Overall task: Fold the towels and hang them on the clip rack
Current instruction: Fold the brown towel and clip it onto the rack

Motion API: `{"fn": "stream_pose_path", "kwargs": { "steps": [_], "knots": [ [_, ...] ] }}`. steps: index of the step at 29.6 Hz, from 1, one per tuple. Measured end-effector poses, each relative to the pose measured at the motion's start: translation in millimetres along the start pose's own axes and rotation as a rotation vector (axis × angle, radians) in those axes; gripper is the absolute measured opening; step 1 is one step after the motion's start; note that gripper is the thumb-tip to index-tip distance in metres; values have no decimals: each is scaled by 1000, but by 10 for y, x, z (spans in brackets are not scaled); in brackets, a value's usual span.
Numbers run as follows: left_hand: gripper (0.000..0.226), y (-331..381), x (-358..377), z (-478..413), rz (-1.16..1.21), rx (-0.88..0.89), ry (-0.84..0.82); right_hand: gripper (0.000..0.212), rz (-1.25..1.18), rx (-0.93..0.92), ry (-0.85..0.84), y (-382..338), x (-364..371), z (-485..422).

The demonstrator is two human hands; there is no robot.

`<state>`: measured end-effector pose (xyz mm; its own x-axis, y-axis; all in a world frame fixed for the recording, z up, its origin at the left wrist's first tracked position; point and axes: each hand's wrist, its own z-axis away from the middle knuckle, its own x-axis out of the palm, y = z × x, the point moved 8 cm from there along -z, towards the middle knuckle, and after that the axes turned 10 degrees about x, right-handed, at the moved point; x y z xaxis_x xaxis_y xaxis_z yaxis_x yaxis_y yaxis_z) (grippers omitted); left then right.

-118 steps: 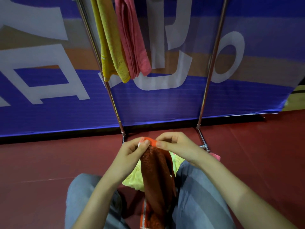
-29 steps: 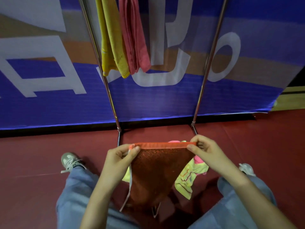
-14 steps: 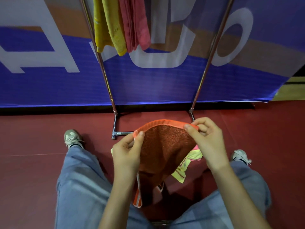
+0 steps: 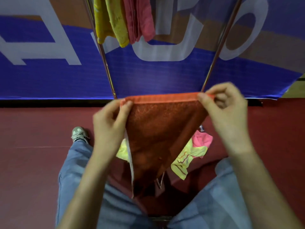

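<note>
I hold the orange towel (image 4: 158,133) up in the air in front of me, over my legs and the red floor (image 4: 33,129). Its top edge is pulled flat between my two hands, and the rest hangs down to a point. My left hand (image 4: 110,123) has a pinch grip on the left corner, and my right hand (image 4: 226,109) has a pinch grip on the right corner. If I let one corner slip, the towel could drop onto the pile of towels (image 4: 189,154) below and I would have to start the fold again. If I pull unevenly, the fold could come out crooked, I think. Both my arms reach forward, bent a little, with thumbs on my side of the cloth and fingers curled behind. Up on the rack (image 4: 216,52) a yellow towel (image 4: 112,20) and a pink towel (image 4: 140,19) hang side by side, touching. Behind them is a blue banner (image 4: 156,76).
</note>
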<state>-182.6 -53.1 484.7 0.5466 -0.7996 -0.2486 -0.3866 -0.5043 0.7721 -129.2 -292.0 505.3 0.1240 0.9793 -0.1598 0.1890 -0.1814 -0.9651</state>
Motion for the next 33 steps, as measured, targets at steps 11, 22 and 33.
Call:
{"fn": "stream_pose_path", "kwargs": {
  "steps": [11, 22, 33],
  "knots": [
    [13, 199, 1, -516, -63, 254, -85, 28, 85, -254, -65, -409, -8, -493],
    [17, 505, -156, -792, -58, 317, -65, 25, 34, -372, -67, -1034, -27, -530],
    [19, 577, -42, -634, -16, 304, -144, 28, -30, -214, -66, -717, -112, -523]
  ]
}}
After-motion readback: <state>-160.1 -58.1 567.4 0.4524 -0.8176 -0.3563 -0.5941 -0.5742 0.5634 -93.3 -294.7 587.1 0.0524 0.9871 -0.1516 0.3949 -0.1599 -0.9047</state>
